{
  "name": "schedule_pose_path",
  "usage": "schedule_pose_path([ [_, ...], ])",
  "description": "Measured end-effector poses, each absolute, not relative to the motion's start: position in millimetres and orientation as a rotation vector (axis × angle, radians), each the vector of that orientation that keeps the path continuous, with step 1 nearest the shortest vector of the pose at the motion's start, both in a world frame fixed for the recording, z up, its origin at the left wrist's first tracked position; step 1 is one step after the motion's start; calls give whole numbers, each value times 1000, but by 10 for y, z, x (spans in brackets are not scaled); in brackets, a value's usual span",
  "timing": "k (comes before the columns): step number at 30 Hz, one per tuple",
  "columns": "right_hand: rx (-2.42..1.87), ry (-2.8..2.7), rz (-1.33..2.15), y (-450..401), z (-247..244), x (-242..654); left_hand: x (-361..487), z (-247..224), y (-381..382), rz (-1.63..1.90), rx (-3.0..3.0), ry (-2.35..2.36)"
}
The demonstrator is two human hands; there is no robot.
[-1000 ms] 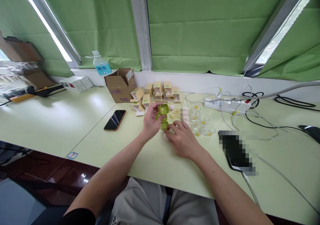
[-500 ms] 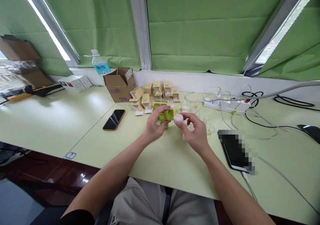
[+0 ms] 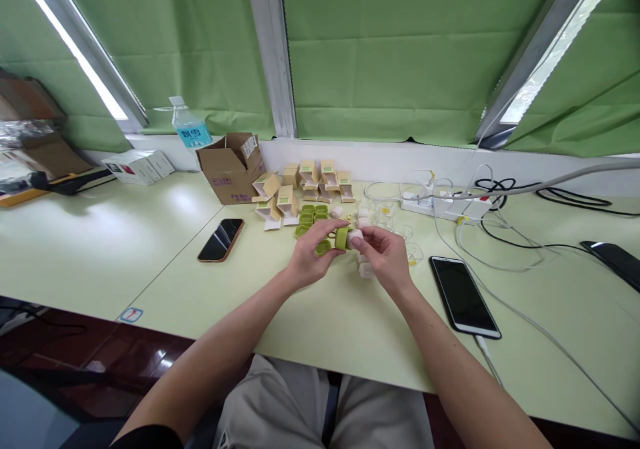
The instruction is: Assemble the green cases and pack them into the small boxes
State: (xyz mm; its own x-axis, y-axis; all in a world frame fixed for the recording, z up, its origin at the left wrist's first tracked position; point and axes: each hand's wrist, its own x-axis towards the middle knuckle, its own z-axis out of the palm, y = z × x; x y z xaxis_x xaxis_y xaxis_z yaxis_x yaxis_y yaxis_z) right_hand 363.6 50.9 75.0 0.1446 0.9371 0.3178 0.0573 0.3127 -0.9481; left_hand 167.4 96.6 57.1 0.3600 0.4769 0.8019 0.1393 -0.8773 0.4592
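Observation:
Above the pale table (image 3: 200, 302), my left hand (image 3: 311, 252) pinches a small green cup (image 3: 342, 238) between thumb and fingers. My right hand (image 3: 387, 256) grips a small white rounded piece (image 3: 355, 237), which meets the cup's right-facing opening. How deep it sits inside is too small to tell. Several more green cups (image 3: 306, 219) stand in rows just behind my left hand. Other white pieces (image 3: 366, 270) lie beside and below my right hand, and clear plastic covers (image 3: 386, 221) are scattered behind it.
Small opened cartons (image 3: 287, 199) and a brown cardboard box (image 3: 233, 172) stand at the back. One phone (image 3: 221, 240) lies left, another (image 3: 465, 296) lies right with a cable. A power strip (image 3: 445, 206) with tangled cords runs along the wall. A water bottle (image 3: 191, 129) stands behind the box.
The white piece and the green cup, apart before, now touch, with the cup's opening turned toward the piece. The whole view has shifted slightly.

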Motion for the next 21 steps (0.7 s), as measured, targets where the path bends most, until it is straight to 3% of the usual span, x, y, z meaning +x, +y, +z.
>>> schedule_pose_path([
  [21, -1038, -1048, 826, 443, 668, 3420, 1907, 445, 858, 1625, 2502, 757],
])
